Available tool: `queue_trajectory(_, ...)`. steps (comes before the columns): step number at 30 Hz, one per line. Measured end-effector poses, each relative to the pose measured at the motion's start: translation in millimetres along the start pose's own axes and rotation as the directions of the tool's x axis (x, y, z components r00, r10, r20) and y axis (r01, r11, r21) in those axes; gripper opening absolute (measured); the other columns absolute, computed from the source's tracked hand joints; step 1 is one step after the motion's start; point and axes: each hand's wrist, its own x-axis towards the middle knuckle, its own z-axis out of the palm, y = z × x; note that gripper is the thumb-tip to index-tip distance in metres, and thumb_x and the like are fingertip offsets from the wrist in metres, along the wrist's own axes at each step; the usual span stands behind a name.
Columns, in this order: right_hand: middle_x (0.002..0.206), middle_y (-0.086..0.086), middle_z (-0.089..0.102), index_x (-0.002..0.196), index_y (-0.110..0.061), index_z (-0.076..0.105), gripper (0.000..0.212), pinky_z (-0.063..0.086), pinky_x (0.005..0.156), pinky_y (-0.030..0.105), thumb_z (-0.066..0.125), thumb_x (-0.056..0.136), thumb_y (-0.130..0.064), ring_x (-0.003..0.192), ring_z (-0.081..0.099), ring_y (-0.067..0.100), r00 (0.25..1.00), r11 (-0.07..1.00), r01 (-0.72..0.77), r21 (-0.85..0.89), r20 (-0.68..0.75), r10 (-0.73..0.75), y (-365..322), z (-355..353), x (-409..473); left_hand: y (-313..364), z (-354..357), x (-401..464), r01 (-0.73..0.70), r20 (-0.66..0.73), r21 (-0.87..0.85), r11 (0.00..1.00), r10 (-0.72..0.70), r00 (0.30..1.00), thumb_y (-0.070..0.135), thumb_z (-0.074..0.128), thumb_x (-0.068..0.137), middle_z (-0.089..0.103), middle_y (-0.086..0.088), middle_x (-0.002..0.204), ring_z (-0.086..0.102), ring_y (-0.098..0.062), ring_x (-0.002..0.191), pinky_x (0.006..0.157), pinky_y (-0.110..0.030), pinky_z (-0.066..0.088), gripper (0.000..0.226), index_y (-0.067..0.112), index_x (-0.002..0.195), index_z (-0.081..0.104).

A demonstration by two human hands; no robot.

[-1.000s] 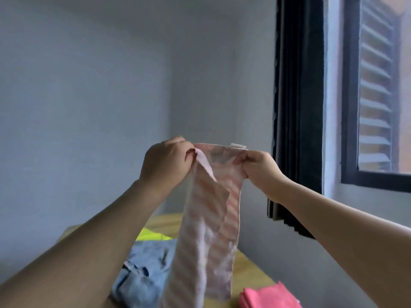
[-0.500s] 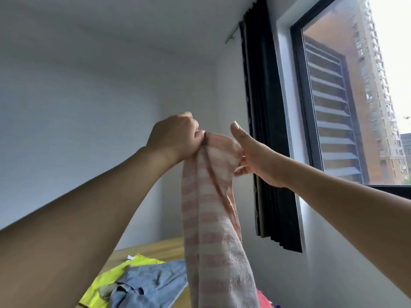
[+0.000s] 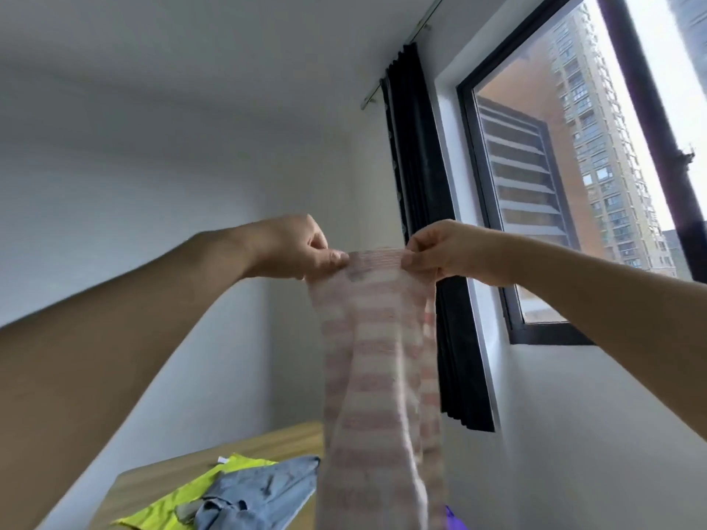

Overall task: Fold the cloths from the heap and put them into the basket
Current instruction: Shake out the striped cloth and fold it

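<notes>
Pink-striped towel (image 3: pixel 377 361): soft, light, limp; your left hand (image 3: pixel 294 248) and right hand (image 3: pixel 440 250) both pinch its top edge, hanging above the wooden surface (image 3: pixel 214 459).

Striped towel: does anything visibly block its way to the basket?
Cannot be judged: no basket is in view. Both the left hand and right hand pinch the pink striped towel by its top edge, hanging above the table.
</notes>
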Motion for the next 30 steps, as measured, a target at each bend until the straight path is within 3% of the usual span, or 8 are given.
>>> queue_trajectory(3,0.075,0.005,0.060,0.078,-0.008,0.059,0.014,0.053,0.074,0.025,0.062,0.092,-0.011,0.070,0.057,0.014,1.000,0.999,-0.022,-0.049,-0.003,0.021,-8,-16,-15,13,-5,-7,0.028,0.072,0.137,0.990,-0.038,0.997,0.044,0.054,0.092,0.070,-0.001,0.076,0.063,-0.016,0.072,0.066,-0.029,0.048,0.035,0.019,0.074,0.070)
queue_trajectory(8,0.079,0.007,0.057,0.078,-0.009,0.055,0.016,0.051,0.077,0.028,0.060,0.093,-0.011,0.073,0.055,0.015,0.999,0.996,-0.031,-0.078,-0.033,0.028,-20,-25,-23,44,-10,-11,0.064,-0.114,0.515,0.855,-0.005,0.993,0.009,0.047,0.080,0.062,-0.001,0.084,0.059,-0.024,0.080,0.062,-0.028,0.041,0.021,0.020,0.086,0.063)
queue_trajectory(14,0.080,0.008,0.061,0.078,-0.010,0.053,0.017,0.052,0.088,0.035,0.061,0.090,-0.003,0.079,0.060,0.020,1.000,0.999,0.008,-0.048,-0.022,-0.009,-34,-25,-19,56,-16,-7,0.193,-0.190,0.613,0.766,-0.095,0.977,0.007,0.050,0.077,0.051,-0.001,0.068,0.046,-0.018,0.057,0.053,-0.024,0.031,0.011,0.015,0.070,0.048)
queue_trajectory(19,0.083,0.000,0.064,0.081,-0.019,0.054,0.013,0.054,0.075,0.039,0.063,0.090,-0.017,0.076,0.059,0.017,0.994,0.903,0.030,-0.428,-0.081,-0.072,-34,-12,-6,65,-19,-11,0.275,-0.246,0.720,0.638,-0.137,0.960,0.012,0.052,0.079,0.049,0.001,0.068,0.043,-0.016,0.056,0.061,-0.027,0.037,0.016,0.017,0.066,0.045)
queue_trajectory(21,0.078,-0.007,0.064,0.092,-0.024,0.050,0.011,0.050,0.064,0.032,0.060,0.093,-0.019,0.072,0.059,0.013,0.992,0.897,0.063,-0.436,-0.073,-0.105,-32,-5,-4,64,-17,-14,0.276,-0.270,0.751,0.600,-0.103,0.957,0.012,0.052,0.077,0.050,0.002,0.067,0.044,-0.016,0.055,0.057,-0.027,0.035,0.014,0.017,0.066,0.046)
queue_trajectory(23,0.071,-0.009,0.067,0.102,-0.026,0.048,0.012,0.046,0.063,0.024,0.056,0.095,-0.020,0.069,0.064,0.010,0.993,0.905,0.066,-0.421,-0.057,-0.099,-31,1,-2,59,-16,-17,0.273,-0.261,0.748,0.605,-0.109,0.959,0.011,0.053,0.075,0.051,0.002,0.066,0.045,-0.016,0.055,0.056,-0.025,0.036,0.012,0.017,0.066,0.047)
queue_trajectory(25,0.064,-0.007,0.069,0.094,-0.020,0.054,0.006,0.048,0.068,0.024,0.051,0.098,-0.022,0.062,0.067,0.011,0.996,0.902,0.061,-0.427,-0.030,-0.082,-28,10,3,49,-13,-20,0.287,-0.232,0.730,0.621,-0.169,0.958,0.011,0.055,0.071,0.052,0.002,0.067,0.047,-0.016,0.056,0.057,-0.024,0.036,0.010,0.016,0.066,0.049)
queue_trajectory(30,0.049,-0.007,0.055,0.079,-0.017,0.056,0.033,0.052,0.068,0.031,0.039,0.103,-0.032,0.054,0.058,0.015,1.000,0.878,-0.003,-0.479,0.012,0.010,-14,46,22,20,4,-20,0.317,-0.127,0.676,0.665,-0.319,0.939,0.014,0.057,0.070,0.058,0.005,0.064,0.053,-0.013,0.052,0.055,-0.020,0.036,0.006,0.017,0.066,0.055)
